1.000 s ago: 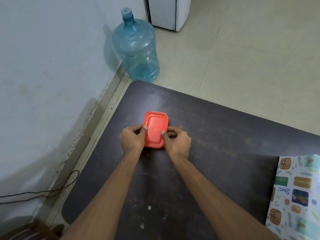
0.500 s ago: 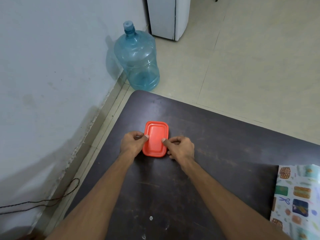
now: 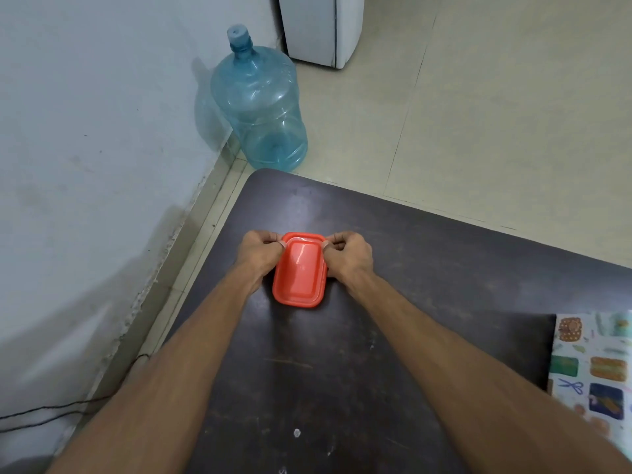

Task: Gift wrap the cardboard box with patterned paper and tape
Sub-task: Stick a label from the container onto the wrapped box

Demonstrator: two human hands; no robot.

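Left hand [image 3: 258,253]: fingers curled, thumb on the lid, pinching the far left corner of the orange rectangular plastic container [image 3: 301,275]
Right hand [image 3: 349,256]: fingers curled the same way, thumb on the lid, pinching the far right corner of the container
Container: lidded, flat on the dark brown wooden table [image 3: 444,268], long side running near to far, towards the table's far left corner, between the two hands
Sheet of patterned wrapping paper [image 3: 595,364]: white with coloured motifs, lying flat at the near right edge of the table, well apart from the container and both hands, partly cut off by the frame
Large clear blue plastic water bottle [image 3: 263,107]: upright on the pale tiled floor [image 3: 496,114], just beyond the table's far left corner, beside the white wall [image 3: 85,131]
White cabinet [image 3: 318,29]: on the floor farther back, only its lower part in view
Thin dark cable [image 3: 51,410]: along the foot of the wall at the near left
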